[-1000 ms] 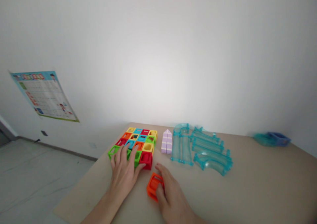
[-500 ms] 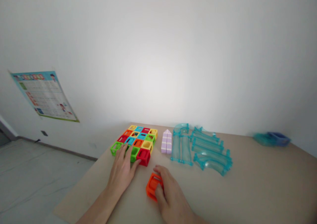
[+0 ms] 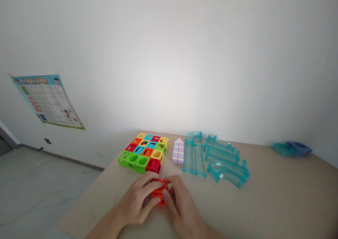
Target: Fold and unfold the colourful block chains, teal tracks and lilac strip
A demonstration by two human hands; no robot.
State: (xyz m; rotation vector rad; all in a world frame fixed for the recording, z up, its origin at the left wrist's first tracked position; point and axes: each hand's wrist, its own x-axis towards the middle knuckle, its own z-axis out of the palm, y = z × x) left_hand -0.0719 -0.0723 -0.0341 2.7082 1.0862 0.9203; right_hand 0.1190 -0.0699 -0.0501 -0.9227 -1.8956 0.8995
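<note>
An orange hollow cube block (image 3: 159,191) is between my two hands, low over the near part of the table. My left hand (image 3: 139,198) grips it from the left, fingers over its top and thumb at the near side. From the right, my right hand (image 3: 180,203) holds the same block with thumb and fingers; part of the block is hidden by both hands. Just beyond, a grid of colored hollow cube blocks (image 3: 142,162) in green, red, yellow, blue and orange lies on the table (image 3: 237,210).
Right of the grid lie lilac striped pieces (image 3: 178,151) with a pointed end, then several translucent teal track pieces (image 3: 194,158). A blue container (image 3: 299,149) stands at the far right by the white wall (image 3: 169,55). A poster (image 3: 50,101) hangs at left.
My left hand has left the block grid, moved nearer and right, and taken hold of the orange block. My right hand has shifted it slightly left and away from me.
</note>
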